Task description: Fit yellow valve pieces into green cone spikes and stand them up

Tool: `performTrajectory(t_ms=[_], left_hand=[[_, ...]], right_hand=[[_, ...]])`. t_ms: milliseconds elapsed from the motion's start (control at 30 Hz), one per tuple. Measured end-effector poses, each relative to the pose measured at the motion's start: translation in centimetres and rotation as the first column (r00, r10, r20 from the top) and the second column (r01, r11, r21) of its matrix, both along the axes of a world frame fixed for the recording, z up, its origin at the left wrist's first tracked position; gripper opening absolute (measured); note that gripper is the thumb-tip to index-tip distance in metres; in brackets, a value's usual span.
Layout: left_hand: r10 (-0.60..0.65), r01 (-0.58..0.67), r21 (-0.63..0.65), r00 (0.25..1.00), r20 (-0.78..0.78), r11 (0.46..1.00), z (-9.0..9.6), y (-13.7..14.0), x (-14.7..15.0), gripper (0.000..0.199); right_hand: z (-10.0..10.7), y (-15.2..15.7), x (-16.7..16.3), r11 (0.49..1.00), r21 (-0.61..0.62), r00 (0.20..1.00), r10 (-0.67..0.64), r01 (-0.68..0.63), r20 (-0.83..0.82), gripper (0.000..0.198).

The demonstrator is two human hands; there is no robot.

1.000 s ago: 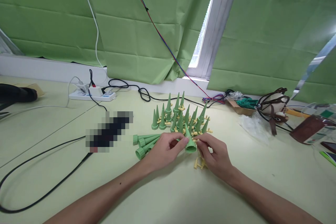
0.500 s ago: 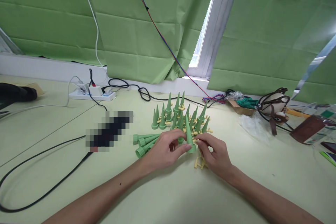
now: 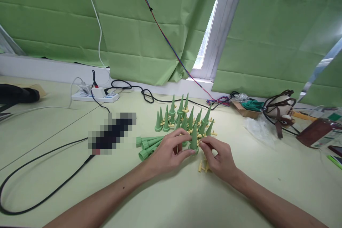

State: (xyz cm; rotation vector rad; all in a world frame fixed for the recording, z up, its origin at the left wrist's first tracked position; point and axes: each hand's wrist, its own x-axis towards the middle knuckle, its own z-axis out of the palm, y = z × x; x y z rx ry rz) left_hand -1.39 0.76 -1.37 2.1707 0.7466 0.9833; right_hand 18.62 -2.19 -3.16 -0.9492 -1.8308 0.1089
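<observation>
My left hand (image 3: pixel 175 148) holds a green plastic cone spike (image 3: pixel 194 138) near its wide base, thumb in front and fingers at its side. The cone stands nearly upright, tip up. Against its right side, my right hand (image 3: pixel 218 155) is closed in a pinch on a small yellow plastic fitting (image 3: pixel 198 143), mostly hidden by the fingertips. Just behind stand several green cones (image 3: pixel 166 121) with yellow fittings on their sides. Beside my left wrist lie several green cones (image 3: pixel 145 145) on their sides. A few loose yellow fittings (image 3: pixel 200 166) lie below my right hand.
On the pale table (image 3: pixel 165 199), a pixelated dark object (image 3: pixel 112 133) with a black cable lies left. A power strip (image 3: pixel 94 95) sits by the wall. At right are a cardboard box (image 3: pixel 245 110), clear plastic wrap (image 3: pixel 259 128) and a brown-red container (image 3: pixel 316 131).
The held cone has gone from leaning left to nearly upright, and its tip is lower. Both hands stay close together at it, the right still pinching at its side.
</observation>
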Motion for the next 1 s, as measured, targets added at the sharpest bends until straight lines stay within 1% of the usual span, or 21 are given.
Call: performTrajectory(t_ms=[133, 433, 667, 800, 1000], left_hand=[[-0.004, 0.004, 0.013, 1.0, 0.005, 1.0, -0.01, 0.02, -0.01, 0.017], [0.006, -0.006, 0.094, 1.0, 0.005, 0.996, -0.22, 0.19, -0.1, 0.013], [0.011, -0.011, 0.176, 1.0, 0.004, 0.984, -0.27, 0.4, -0.19, 0.014], [0.001, -0.001, 0.181, 1.0, 0.002, 0.984, -0.4, 0.33, -0.19, 0.013], [0.02, -0.02, 0.141, 1.0, 0.004, 0.99, -0.55, 0.2, -0.05, 0.014]], right_hand=[[-0.13, 0.03, 0.0, 1.0, -0.015, 1.0, 0.004, -0.004, -0.015, 0.016], [-0.18, -0.03, -0.14, 0.999, -0.044, 0.998, 0.024, -0.027, -0.049, 0.01], [-0.38, -0.01, -0.1, 0.997, -0.068, 0.999, 0.034, -0.035, -0.026, 0.013], [-0.31, -0.05, -0.16, 0.996, -0.075, 0.999, 0.04, -0.042, -0.022, 0.015], [-0.17, -0.07, -0.33, 0.993, -0.113, 0.998, 0.036, -0.042, -0.055, 0.016]])
